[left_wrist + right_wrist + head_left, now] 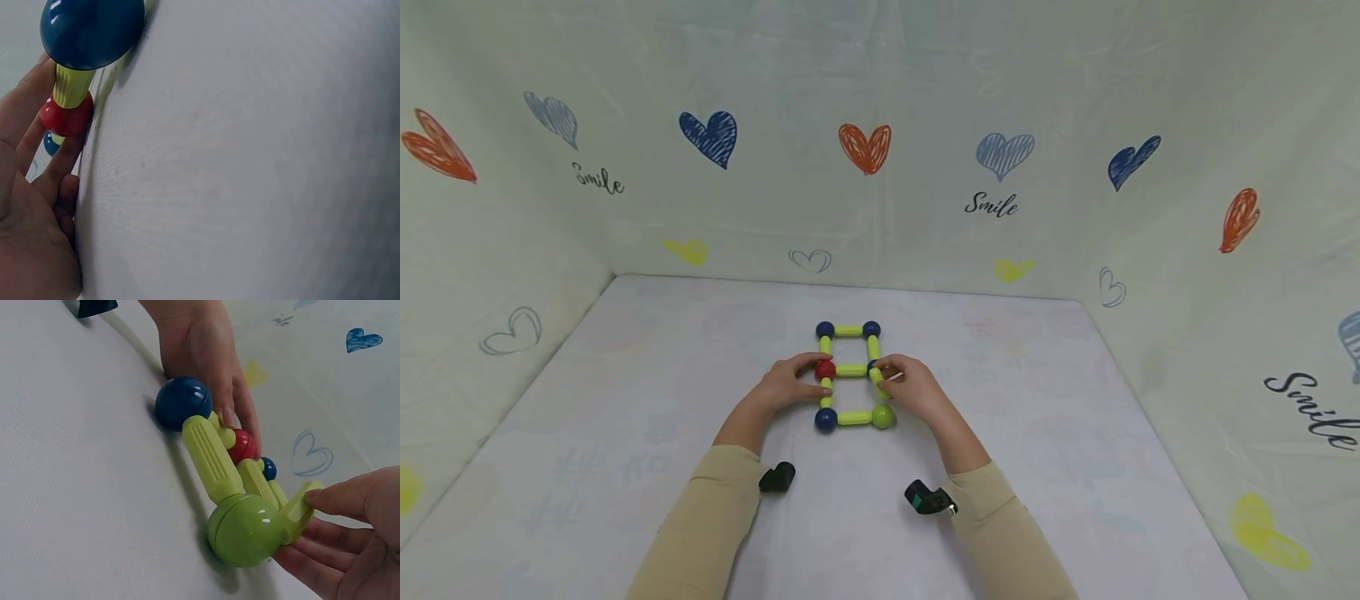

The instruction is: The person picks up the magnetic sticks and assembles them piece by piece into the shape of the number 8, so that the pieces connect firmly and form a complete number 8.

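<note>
A flat frame of yellow-green rods and balls lies on the table, forming two joined squares. Its corners include a red ball (825, 370), a green ball (883, 417) and several blue balls, one at the near left (826, 419). My left hand (786, 382) holds the frame's left side, index finger and thumb around the red ball, the thumb by the rod below it. Thumb and fingers of my right hand (913, 387) pinch the right-side rod (300, 512), which stands tilted up from the green ball. My right fingertips partly cover the middle-right blue ball (872, 367).
The white table (625, 400) meets a pale curtain (910, 75) printed with hearts and the word Smile along its back and sides. Black devices (777, 477) sit at both sleeve cuffs.
</note>
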Demonstrator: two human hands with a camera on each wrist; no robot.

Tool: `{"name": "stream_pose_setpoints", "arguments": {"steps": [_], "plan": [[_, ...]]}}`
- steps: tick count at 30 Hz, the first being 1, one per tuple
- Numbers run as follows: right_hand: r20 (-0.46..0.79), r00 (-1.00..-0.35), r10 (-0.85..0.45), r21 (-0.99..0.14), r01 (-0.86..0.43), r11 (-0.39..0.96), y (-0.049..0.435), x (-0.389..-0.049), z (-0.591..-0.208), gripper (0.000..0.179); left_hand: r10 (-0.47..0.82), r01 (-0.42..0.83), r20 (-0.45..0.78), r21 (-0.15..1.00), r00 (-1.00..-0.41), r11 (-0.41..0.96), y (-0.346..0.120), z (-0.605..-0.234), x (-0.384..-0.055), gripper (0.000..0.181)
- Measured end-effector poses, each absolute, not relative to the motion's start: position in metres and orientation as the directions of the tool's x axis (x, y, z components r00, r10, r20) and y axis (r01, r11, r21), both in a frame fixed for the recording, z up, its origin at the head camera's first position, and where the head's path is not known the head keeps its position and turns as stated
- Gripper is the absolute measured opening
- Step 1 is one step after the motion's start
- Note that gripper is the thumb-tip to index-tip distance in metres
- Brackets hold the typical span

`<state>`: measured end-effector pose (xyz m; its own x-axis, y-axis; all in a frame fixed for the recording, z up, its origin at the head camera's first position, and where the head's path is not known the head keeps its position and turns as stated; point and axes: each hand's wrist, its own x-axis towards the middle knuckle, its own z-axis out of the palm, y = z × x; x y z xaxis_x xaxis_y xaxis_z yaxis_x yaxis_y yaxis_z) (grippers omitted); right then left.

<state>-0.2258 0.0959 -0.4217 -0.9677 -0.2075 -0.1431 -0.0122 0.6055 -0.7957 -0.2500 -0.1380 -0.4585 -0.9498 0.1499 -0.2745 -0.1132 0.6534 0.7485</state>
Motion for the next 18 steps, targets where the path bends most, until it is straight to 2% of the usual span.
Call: {"name": "stream_pose_setpoints", "arguments": {"steps": [8, 18], "plan": [[-0.145, -0.974, -0.173, -0.836, 0.027, 0.548, 0.095, -0.229, -0.43, 0.03, 0.162, -0.095, -0.265, 0.744, -0.951, 0.662, -0.137, -0.454, -0.248, 0.066], [-0.144, -0.983, -0.117, -0.839, 0.058, 0.541, 0.094, -0.233, -0.438, 0.03, 0.158, -0.09, -0.262, 0.734, -0.952, 0.674, -0.137, -0.452, -0.248, 0.065]]}}
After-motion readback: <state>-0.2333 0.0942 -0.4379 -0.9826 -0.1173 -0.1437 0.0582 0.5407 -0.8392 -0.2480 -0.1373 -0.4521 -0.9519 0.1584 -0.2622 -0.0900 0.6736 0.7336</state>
